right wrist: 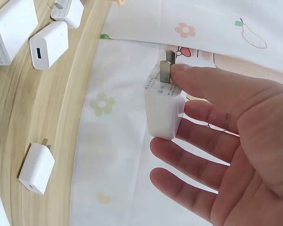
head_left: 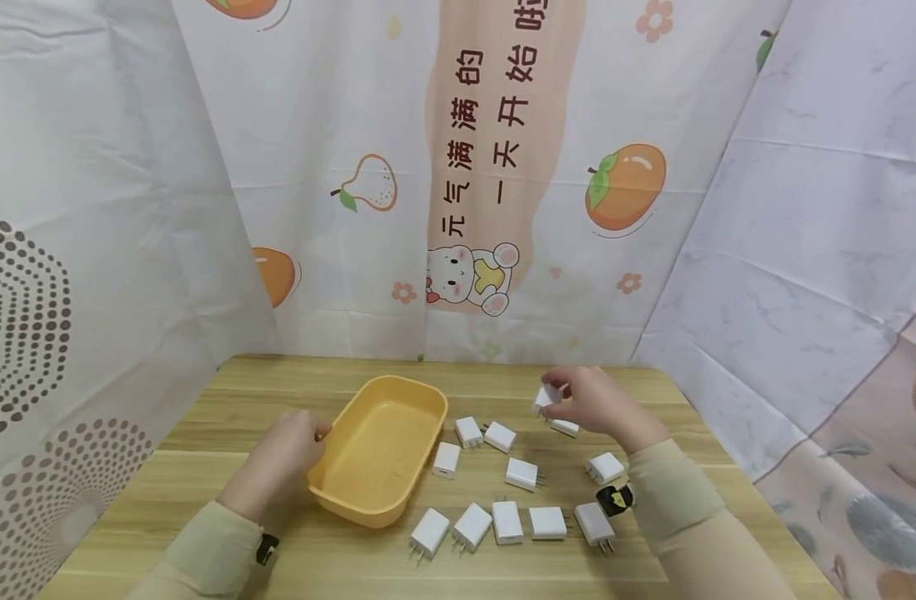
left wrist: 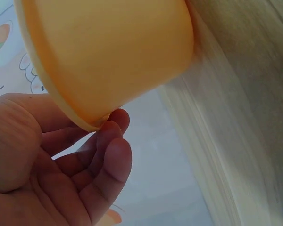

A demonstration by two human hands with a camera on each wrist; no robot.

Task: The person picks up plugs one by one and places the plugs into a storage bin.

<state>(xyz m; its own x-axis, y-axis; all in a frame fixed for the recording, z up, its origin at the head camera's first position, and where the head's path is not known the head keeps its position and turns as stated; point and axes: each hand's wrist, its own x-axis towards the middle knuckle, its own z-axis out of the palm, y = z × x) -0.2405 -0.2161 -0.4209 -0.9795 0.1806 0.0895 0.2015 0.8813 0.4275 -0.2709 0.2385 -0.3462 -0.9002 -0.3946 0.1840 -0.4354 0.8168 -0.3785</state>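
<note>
At the left of the table, a yellow plastic bin [head_left: 382,450] is held by its rim in my left hand [head_left: 288,450]. The left wrist view has the thumb and fingers pinching the rim of the bin [left wrist: 118,52]. My right hand [head_left: 596,404] pinches a white wall charger [right wrist: 162,110] between thumb and fingers at the far right of the table. Metal prongs on the held charger point up in the right wrist view, and its printed face shows. Another charger [head_left: 565,427] lies just below that hand, partly hidden by it.
Several white chargers lie scattered between the bin and the right arm, one of them [head_left: 521,473] in the middle. A front row of them includes a charger [head_left: 429,533] near the bin. Printed curtains [head_left: 337,250] hang behind the wooden table [head_left: 225,417] and at both sides.
</note>
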